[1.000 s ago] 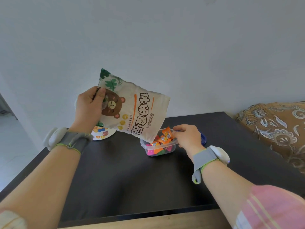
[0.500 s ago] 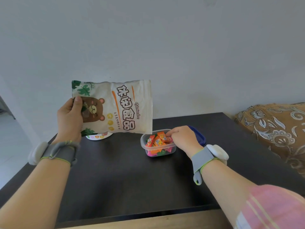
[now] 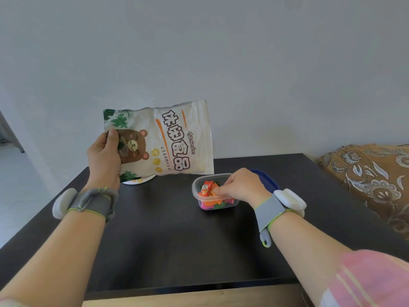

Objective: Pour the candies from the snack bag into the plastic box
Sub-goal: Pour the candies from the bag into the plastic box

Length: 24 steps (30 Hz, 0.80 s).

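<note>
My left hand (image 3: 104,158) grips the bottom end of a white snack bag (image 3: 168,138) printed with a brown bear and green leaves. The bag lies sideways in the air, its mouth pointing right, above and left of the plastic box. The clear plastic box (image 3: 195,191) stands on the black table (image 3: 168,240) and holds orange, pink and green wrapped candies (image 3: 207,188). My right hand (image 3: 241,185) reaches into the box from the right, fingertips pinched among the candies; whether they hold one I cannot tell.
A blue lid (image 3: 266,178) lies behind the box, mostly hidden by my right hand. A white plate (image 3: 138,181) with coloured shapes sits at the table's back left, under the bag. A patterned brown sofa (image 3: 371,173) stands to the right. The wall is close behind.
My left hand swung the bag from tilted over the box up and left to level. My right hand shifted from the box's rim into the box, onto the candies.
</note>
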### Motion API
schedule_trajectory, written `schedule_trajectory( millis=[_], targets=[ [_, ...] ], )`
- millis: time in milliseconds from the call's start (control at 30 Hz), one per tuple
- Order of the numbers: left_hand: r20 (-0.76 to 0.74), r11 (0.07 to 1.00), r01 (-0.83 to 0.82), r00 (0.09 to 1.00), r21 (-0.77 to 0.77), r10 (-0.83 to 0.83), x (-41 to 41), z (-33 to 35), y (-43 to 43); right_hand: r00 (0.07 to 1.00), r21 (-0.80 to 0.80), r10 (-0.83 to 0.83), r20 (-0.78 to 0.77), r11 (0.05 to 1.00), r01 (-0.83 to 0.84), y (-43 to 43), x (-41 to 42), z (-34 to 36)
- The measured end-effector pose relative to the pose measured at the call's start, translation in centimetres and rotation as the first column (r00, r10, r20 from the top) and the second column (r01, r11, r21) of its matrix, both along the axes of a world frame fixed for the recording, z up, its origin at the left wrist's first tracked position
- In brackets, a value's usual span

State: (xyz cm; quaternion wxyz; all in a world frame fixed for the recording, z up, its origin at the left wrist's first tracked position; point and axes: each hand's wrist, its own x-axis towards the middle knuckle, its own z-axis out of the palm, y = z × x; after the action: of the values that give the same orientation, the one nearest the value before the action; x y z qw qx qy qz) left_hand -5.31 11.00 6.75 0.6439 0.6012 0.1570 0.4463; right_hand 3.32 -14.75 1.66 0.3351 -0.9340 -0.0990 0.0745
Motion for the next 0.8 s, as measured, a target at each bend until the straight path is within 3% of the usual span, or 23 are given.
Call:
schedule_trajectory(
  millis=[200,300,433,533,633,800],
  targets=[
    [0.000,1.000,0.000,1.000,0.000,0.000,0.2,0.0,-0.5,0.999,0.280,-0.044,-0.007,0.959,0.044,-0.7,-0.4,0.4],
    [0.002,1.000,-0.001,1.000,-0.001,0.001,0.2,0.0,-0.1,0.995,0.187,-0.098,-0.002,0.978,0.097,-0.9,0.0,0.8],
    [0.007,1.000,0.007,1.000,-0.003,-0.007,0.4,-0.1,-0.2,0.993,-0.134,0.046,-0.109,0.989,-0.060,-0.1,0.1,1.2],
    [0.009,0.999,0.031,0.999,-0.011,-0.030,0.5,-0.2,-0.2,0.985,-0.183,0.090,-0.145,0.976,-0.116,0.1,0.6,1.0],
    [0.020,0.999,0.046,0.999,-0.005,-0.046,0.4,-0.3,0.3,0.995,-0.217,0.063,-0.077,0.973,-0.078,0.1,1.2,0.6],
    [0.012,1.000,0.025,1.000,-0.018,-0.025,0.2,0.1,-0.1,0.995,-0.081,-0.009,0.099,0.997,0.017,0.2,0.7,1.5]
  ],
)
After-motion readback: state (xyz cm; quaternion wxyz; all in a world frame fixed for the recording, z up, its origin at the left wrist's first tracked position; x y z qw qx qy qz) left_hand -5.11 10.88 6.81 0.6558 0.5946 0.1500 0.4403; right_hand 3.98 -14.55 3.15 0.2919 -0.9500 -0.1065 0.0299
